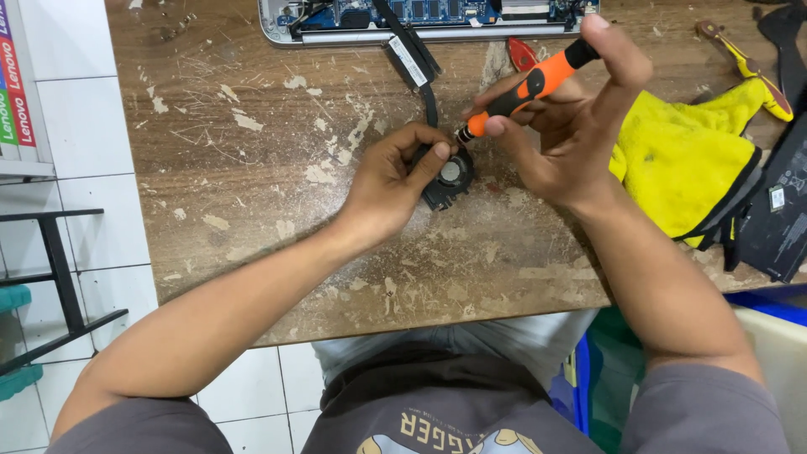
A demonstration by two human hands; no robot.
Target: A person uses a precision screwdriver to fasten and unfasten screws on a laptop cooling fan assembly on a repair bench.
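1. We see a worn wooden table (252, 210), its brown top scratched and flecked with pale patches, filling most of the head view.
2. At the far edge of the table lies an opened laptop (437, 21), its blue circuit board bared inside the silver shell.
3. To our right a crumpled yellow cloth (681, 160) lies on the table, just beside the right wrist, and a flat black panel (782, 210) lies beyond it at the right edge.
4. Our left hand (391, 181) rests on the wood near the middle of the table, its fingers curled round the near left side of a small black cooling fan (447, 176) and its thumb pressed on the fan's top, so the hand is clamped on the fan.
5. Our right hand (572, 126) is raised just right of the fan, closed on an orange-and-black screwdriver (525, 88): the fingers wrap the shaft and the thumb caps the black rear end.
6. The screwdriver slants down to the left, and its tip meets the upper edge of the fan, just beside the left fingertips.
7. The fan lies flat on the table between the two hands, its grey round hub facing up.
8. A flat black cable (416, 63) runs from the fan up towards the laptop.
9. A yellow-handled tool (748, 67) lies at the top right, above the cloth.
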